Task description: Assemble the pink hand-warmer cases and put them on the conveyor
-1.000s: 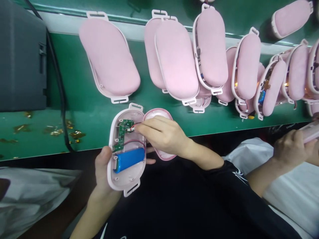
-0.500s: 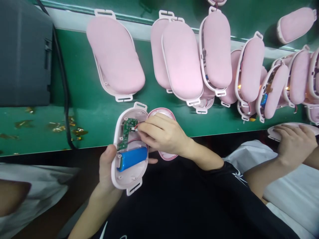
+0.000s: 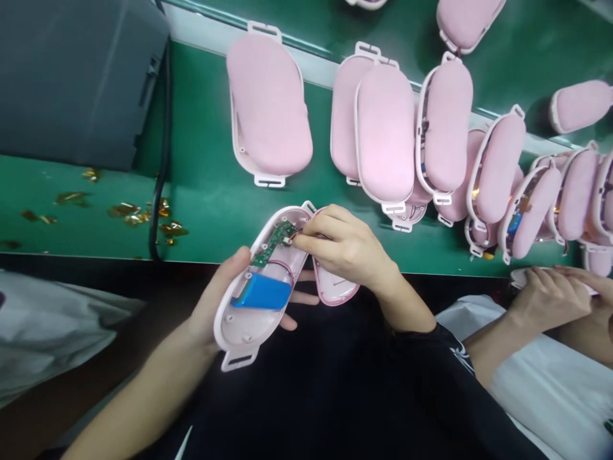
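My left hand (image 3: 215, 294) holds an open pink plastic housing (image 3: 239, 329) from below, thumb on its near rim and fingertips showing past the far side. Inside the tilted housing lie a blue battery pack (image 3: 265, 292) and a green circuit board (image 3: 275, 243). At the board's white connector, my right hand (image 3: 345, 246) pinches the thin red and dark wires (image 3: 295, 234) between thumb and fingers. Below that hand hangs the second pink shell half (image 3: 338, 287), partly hidden by it.
Pink padded units (image 3: 271, 105), several of them partly open, line the green bench (image 3: 201, 211). A dark grey box (image 3: 76, 83) and black cable (image 3: 165, 153) stand at left, near gold foil scraps (image 3: 127, 211). A co-worker's hands (image 3: 550, 300) are at right.
The view has shifted, so the bench things appear further right. My left hand has tilted the housing more, and my right hand stays pinched at the connector wires.
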